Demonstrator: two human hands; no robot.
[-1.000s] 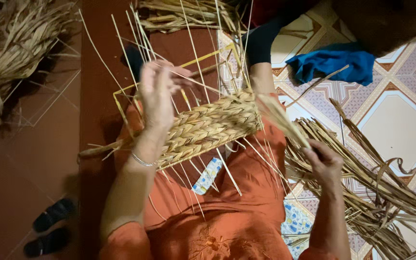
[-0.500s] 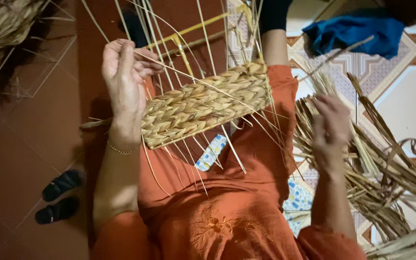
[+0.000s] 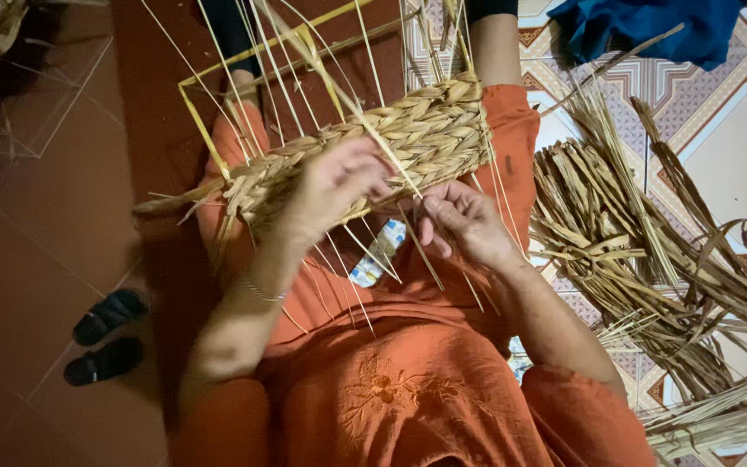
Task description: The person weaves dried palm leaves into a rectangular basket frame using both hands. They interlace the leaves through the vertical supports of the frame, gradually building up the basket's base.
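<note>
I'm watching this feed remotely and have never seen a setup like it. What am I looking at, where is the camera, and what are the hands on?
There is no machine here. The one view comes from a camera worn on a person's head, looking down at their own lap and two bare hands.

The person sits on a tiled floor in orange clothing. Across their lap lies a woven panel of plaited dried straw, built on a thin yellow frame with loose upright strands sticking out.

The left hand rests on the panel's lower edge. The right hand sits just beneath that edge, its fingers among the hanging strands.

To the person's right lies a pile of dried leaf strips, with a blue cloth beyond it. To their left, a pair of dark sandals.
</note>
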